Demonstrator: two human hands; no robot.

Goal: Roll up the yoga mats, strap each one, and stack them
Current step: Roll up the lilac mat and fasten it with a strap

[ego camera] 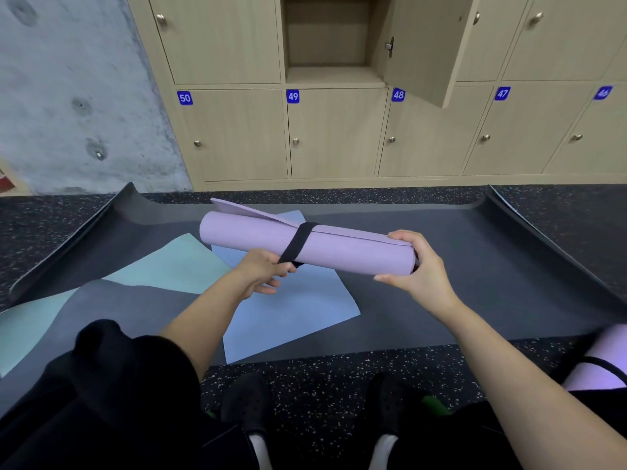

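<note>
Aloft, lilac mat (339,247), right hand (415,266) gripping end

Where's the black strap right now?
In the head view, the black strap wraps round the rolled purple mat near its middle. The left hand pinches its lower end, while the right hand grips the mat's right end.

Even, soft indoor light; faint shadows; wide-angle bending at edges; slight blur.

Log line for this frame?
step: strapping | left hand: pinches strap | right hand: grips purple roll end
</note>
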